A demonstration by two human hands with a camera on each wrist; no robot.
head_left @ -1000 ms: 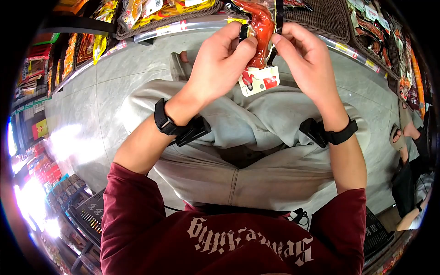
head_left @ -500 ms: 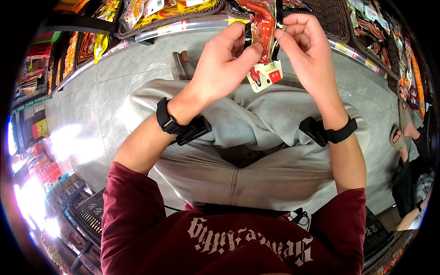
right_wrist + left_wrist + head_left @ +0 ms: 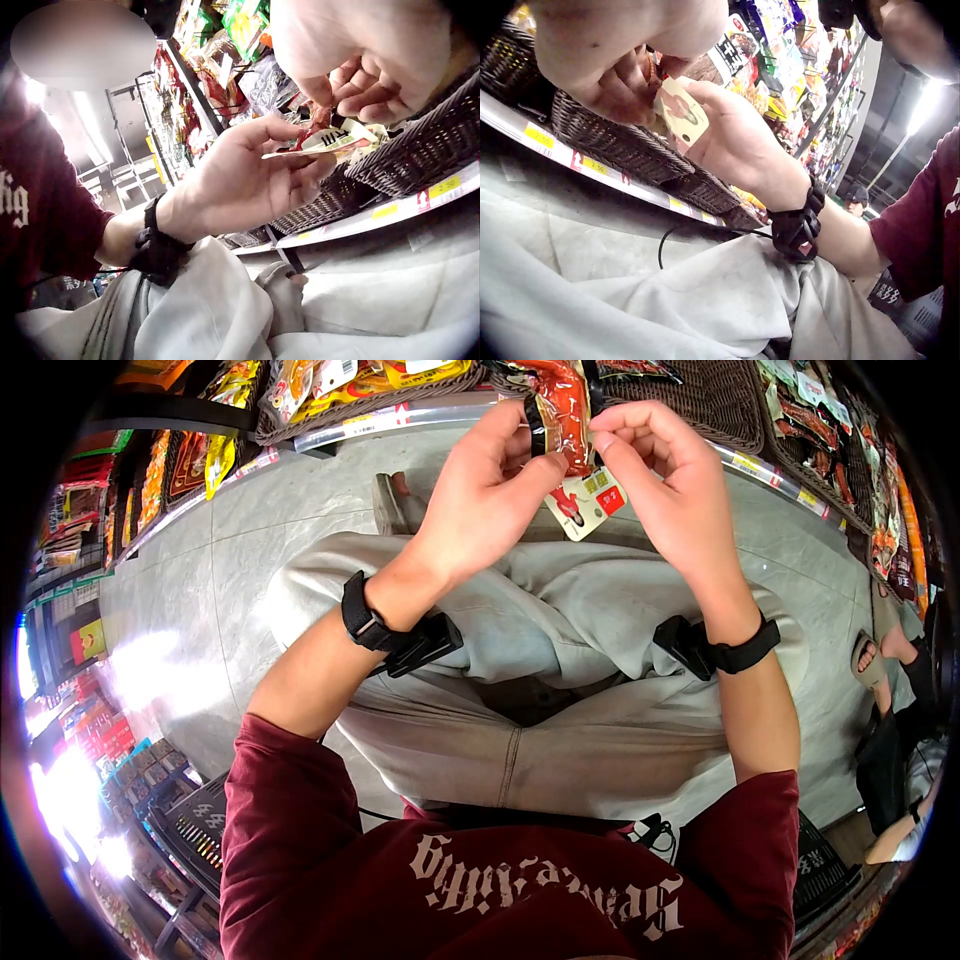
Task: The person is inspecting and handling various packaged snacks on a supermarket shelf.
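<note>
A clear, black-edged packet of reddish-brown meat (image 3: 565,405) is held up between both hands, with a cream printed card (image 3: 590,505) hanging at its lower end. My left hand (image 3: 490,495) grips the packet's left side, its thumb lying across the front near the card. On the opposite side, my right hand (image 3: 680,490) pinches the packet's edge between thumb and forefinger, the other fingers curled behind. From the left wrist view, the card (image 3: 682,112) overlaps the right hand (image 3: 739,139). The right wrist view shows the card (image 3: 330,142) edge-on beside the left hand (image 3: 240,176).
A shelf with price labels (image 3: 365,423) runs behind the hands, carrying a wicker basket (image 3: 715,400) and a basket of yellow packets (image 3: 430,378). Below are my knees in grey trousers (image 3: 540,760) and the tiled floor (image 3: 180,580). Another person's foot (image 3: 865,655) is at far right.
The packet has shifted slightly up and left. Its card has swung upward and to the right, tilting more. Both hands stay at the packet's sides.
</note>
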